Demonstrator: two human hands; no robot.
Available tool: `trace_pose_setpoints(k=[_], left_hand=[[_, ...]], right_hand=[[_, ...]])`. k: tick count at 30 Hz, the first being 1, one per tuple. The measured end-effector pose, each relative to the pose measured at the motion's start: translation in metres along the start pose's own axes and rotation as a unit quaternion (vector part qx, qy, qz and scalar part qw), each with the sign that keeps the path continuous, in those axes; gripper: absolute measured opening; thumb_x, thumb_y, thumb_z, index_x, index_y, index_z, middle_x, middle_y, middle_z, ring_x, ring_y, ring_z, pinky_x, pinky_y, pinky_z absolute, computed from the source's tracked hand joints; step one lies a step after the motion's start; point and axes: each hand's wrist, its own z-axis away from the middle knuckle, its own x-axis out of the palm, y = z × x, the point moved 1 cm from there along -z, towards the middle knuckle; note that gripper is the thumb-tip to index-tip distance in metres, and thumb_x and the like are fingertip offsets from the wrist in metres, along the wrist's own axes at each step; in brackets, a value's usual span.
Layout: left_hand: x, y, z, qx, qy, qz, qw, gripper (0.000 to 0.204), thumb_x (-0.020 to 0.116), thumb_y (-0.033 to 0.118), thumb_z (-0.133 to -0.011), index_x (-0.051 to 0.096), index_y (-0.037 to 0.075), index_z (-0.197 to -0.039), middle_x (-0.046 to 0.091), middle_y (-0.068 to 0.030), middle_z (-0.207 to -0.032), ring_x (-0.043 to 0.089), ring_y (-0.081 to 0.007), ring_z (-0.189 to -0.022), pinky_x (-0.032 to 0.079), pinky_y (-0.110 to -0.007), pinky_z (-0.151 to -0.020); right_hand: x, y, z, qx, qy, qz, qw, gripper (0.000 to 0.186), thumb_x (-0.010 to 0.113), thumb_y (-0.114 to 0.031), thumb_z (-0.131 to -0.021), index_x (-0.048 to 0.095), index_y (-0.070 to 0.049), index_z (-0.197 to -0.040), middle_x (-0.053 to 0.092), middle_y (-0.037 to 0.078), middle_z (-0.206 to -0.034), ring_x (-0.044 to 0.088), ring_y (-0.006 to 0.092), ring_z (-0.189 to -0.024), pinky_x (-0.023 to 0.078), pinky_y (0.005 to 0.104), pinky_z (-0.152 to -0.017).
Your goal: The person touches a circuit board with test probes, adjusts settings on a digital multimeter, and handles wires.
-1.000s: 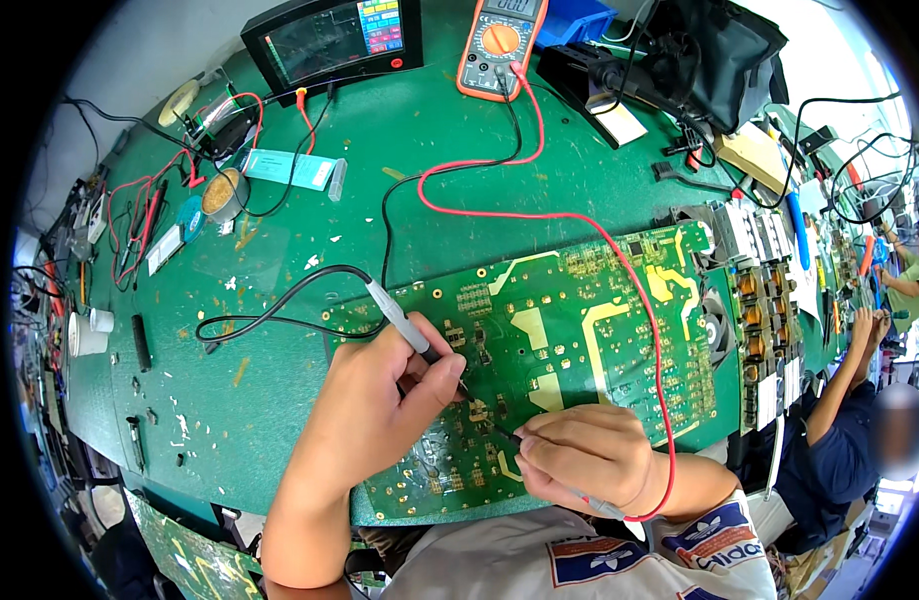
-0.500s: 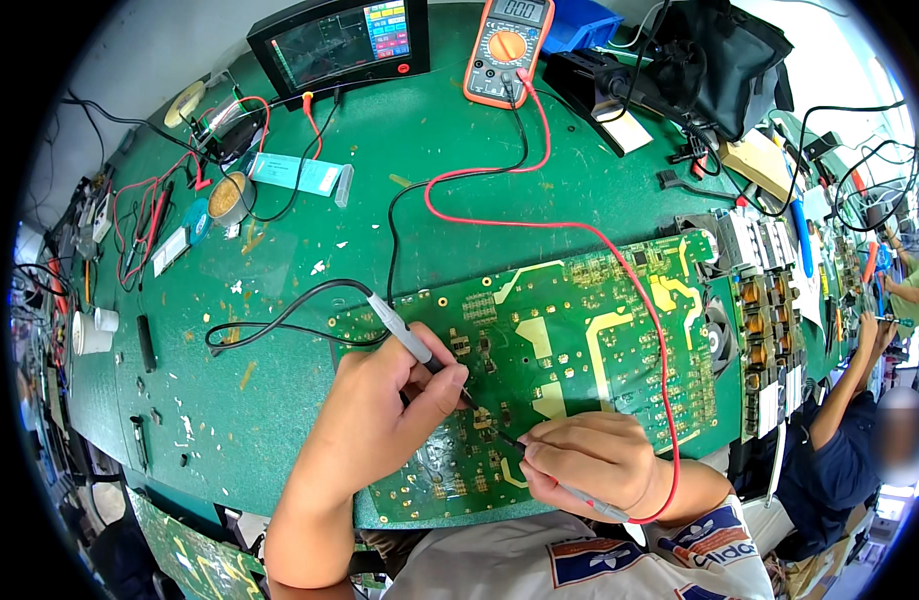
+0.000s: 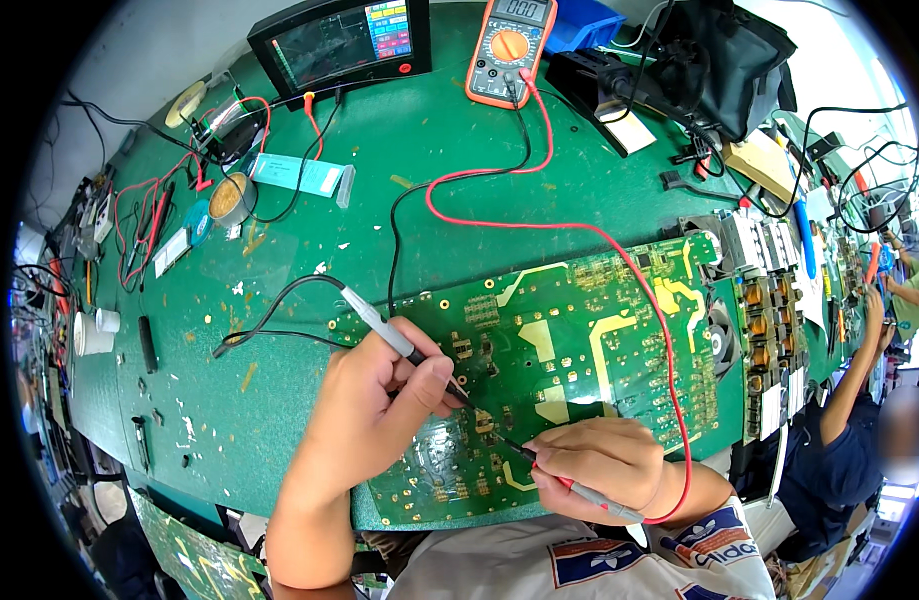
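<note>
A large green circuit board [image 3: 569,290] lies in front of me, its pads and traces facing up. My left hand [image 3: 379,390] pinches a grey and black multimeter probe [image 3: 381,322], its tip slanting down to the right toward the board. In my right hand [image 3: 604,465] is the other multimeter probe [image 3: 579,488], red and grey, its dark tip pointing up and left. Both tips come close together near small parts left of the board's middle; whether they touch metal I cannot tell. Black and red leads run from the probes to an orange multimeter [image 3: 509,50] at the far side.
A dark-framed screen [image 3: 339,45] stands at the back left. Nearer are a round tin [image 3: 231,200] and a light-blue packet [image 3: 297,174]. A fan [image 3: 717,340] and a row of components [image 3: 772,310] flank the board's right edge. Another person [image 3: 839,440] works at far right.
My left hand has shifted slightly left, its probe now leaning flatter. The right hand has moved a little to the right with its probe. The board stays in place.
</note>
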Motion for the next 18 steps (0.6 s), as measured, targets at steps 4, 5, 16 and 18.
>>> trace_pose_setpoints(k=[4, 5, 16, 18], left_hand=[[-0.0022, 0.0007, -0.0009, -0.006, -0.012, -0.006, 1.0, 0.011, 0.057, 0.008, -0.101, 0.054, -0.002, -0.097, 0.069, -0.009, -0.081, 0.069, -0.0138, -0.071, 0.056, -0.026, -0.064], [-0.0023, 0.001, -0.0003, -0.007, -0.012, -0.008, 1.0, 0.011, 0.057, 0.008, -0.101, 0.054, -0.002, -0.097, 0.069, -0.009, -0.081, 0.069, -0.0137, -0.071, 0.056, -0.026, -0.064], [0.0038, -0.0018, -0.0011, -0.008, 0.022, 0.033, 0.999, 0.011, 0.063, 0.007, -0.097, 0.057, -0.001, -0.094, 0.068, -0.0047, -0.069, 0.07, -0.0105, -0.066, 0.053, -0.024, -0.058], [0.0, -0.0022, -0.0026, -0.018, 0.011, 0.017, 1.0, 0.011, 0.058, 0.01, -0.1, 0.054, 0.0, -0.097, 0.067, -0.0085, -0.08, 0.067, -0.0134, -0.067, 0.055, -0.025, -0.061]], right_hand=[[-0.0005, -0.0007, -0.0017, -0.004, -0.008, 0.0, 1.0, 0.02, 0.076, 0.007, -0.068, 0.066, 0.001, -0.084, 0.069, 0.011, -0.075, 0.073, 0.0237, -0.069, 0.061, 0.03, -0.061], [-0.0002, -0.0007, -0.002, -0.004, -0.009, 0.0, 1.0, 0.02, 0.076, 0.007, -0.068, 0.066, 0.001, -0.083, 0.069, 0.01, -0.075, 0.073, 0.0237, -0.069, 0.061, 0.0301, -0.061], [-0.0027, 0.0006, 0.0025, -0.076, 0.009, -0.053, 0.996, 0.02, 0.074, 0.008, -0.068, 0.066, 0.003, -0.086, 0.064, 0.011, -0.075, 0.07, 0.0255, -0.066, 0.057, 0.0305, -0.054], [-0.0015, 0.0035, 0.0011, -0.139, 0.013, -0.092, 0.986, 0.019, 0.072, 0.007, -0.069, 0.067, 0.004, -0.087, 0.063, 0.015, -0.077, 0.068, 0.0269, -0.065, 0.055, 0.0311, -0.05]])
